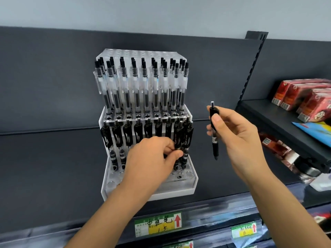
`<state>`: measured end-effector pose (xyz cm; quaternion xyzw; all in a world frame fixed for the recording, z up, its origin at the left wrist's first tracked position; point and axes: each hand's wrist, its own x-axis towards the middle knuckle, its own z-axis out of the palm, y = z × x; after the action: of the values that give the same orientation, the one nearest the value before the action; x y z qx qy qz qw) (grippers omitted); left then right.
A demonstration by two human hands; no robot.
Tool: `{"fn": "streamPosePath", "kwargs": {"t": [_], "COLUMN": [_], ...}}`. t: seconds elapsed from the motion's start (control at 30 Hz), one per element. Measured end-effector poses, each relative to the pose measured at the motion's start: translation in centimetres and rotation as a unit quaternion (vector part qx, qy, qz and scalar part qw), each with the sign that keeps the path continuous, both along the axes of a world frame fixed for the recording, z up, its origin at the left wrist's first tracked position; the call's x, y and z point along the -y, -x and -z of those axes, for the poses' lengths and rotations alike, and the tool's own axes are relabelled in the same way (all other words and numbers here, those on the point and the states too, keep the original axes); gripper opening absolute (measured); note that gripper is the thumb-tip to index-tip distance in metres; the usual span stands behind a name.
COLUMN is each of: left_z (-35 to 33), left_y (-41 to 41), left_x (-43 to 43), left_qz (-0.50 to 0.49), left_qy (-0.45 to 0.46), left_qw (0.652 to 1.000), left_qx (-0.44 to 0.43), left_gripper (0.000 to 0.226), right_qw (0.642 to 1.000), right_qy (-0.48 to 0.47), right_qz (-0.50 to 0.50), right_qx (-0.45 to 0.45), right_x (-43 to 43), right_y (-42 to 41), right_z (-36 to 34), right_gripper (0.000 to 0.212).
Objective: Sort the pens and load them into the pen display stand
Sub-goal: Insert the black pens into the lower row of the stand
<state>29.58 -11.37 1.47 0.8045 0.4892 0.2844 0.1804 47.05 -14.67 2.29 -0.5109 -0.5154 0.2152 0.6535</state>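
Note:
A white tiered pen display stand (186,187) sits on a dark shelf. Its upper tier holds several clear pens with black caps (136,86). The lower tier holds several black clip pens (117,135). My left hand (150,158) reaches into the lower tier and pinches one black pen (179,138) near the right end of the row. To the right of the stand, my right hand (234,133) holds a single black pen (214,129) upright between thumb and fingers, tip pointing down.
The dark shelf (53,167) runs left of the stand. A higher shelf at right carries red boxes (302,99) and a blue packet (315,129). Red packets (279,149) lie below it. Yellow-green price labels (158,224) line the shelf's front edge.

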Motion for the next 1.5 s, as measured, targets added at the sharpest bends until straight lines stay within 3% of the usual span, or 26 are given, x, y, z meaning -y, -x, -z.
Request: {"fn": "streamPosePath", "kwargs": {"t": [0.13,0.23,0.3,0.47,0.6,0.73,0.8,0.9,0.97,1.07,1.17,1.33,1.5], "left_z": [-0.4,-0.6,-0.7,-2.0,-3.4,-3.5,-3.6,-3.5,-3.1,-1.9,-1.0,-0.4,1.8], "left_y": [-0.2,0.4,0.8,0.5,-0.2,0.4,1.1,2.2,2.6,2.6,2.2,1.8,1.3], "left_x": [1.2,2.4,3.1,5.2,6.5,6.4,5.9,4.7,3.6,2.6,2.0,1.1,0.6], "left_qz": [-0.034,-0.064,-0.071,-0.031,0.025,0.065,0.067,0.039,0.019,0.009,0.01,0.016,0.015], "left_qy": [-0.008,-0.014,-0.023,-0.012,-0.048,-0.066,-0.046,-0.025,-0.024,-0.006,-0.008,-0.009,-0.014], "left_qw": [0.997,0.996,0.997,0.981,0.978,0.975,0.971,0.967,0.968,0.97,0.968,0.974,0.991], "left_qx": [-0.066,-0.064,-0.021,0.19,0.202,0.204,0.225,0.252,0.25,0.242,0.25,0.225,0.129], "left_gripper": [0.035,0.04,0.037,0.032,0.039,0.016,0.015,0.024,0.031,0.031,0.028,0.016,0.014], "right_qw": [1.0,0.999,0.999,0.995,0.99,0.99,0.992,0.996,0.989,0.946,0.898,0.861,0.835], "right_qy": [0.007,0.003,-0.004,-0.016,-0.025,-0.045,-0.05,-0.035,-0.014,0.038,0.084,0.133,0.149], "right_qz": [-0.03,-0.038,-0.05,-0.096,-0.135,-0.13,-0.116,-0.059,-0.012,0.036,0.042,0.019,0.014], "right_qx": [-0.004,-0.006,-0.008,-0.023,-0.026,-0.025,-0.008,0.055,0.148,0.319,0.431,0.491,0.53], "right_x": [0.3,0.9,1.5,3.0,3.9,4.4,4.6,4.7,4.7,4.7,5.0,5.2,5.5], "right_y": [-0.9,-1.7,-1.9,-0.8,1.8,3.7,3.9,3.6,3.1,2.4,2.2,2.3,2.6], "right_z": [-0.5,-0.8,-1.1,-2.3,-2.8,-3.3,-3.5,-2.9,-1.8,-0.1,0.8,1.4,1.7], "right_gripper": [0.02,0.017,0.018,0.02,0.02,0.022,0.024,0.019,0.013,0.02,0.032,0.047,0.056]}}
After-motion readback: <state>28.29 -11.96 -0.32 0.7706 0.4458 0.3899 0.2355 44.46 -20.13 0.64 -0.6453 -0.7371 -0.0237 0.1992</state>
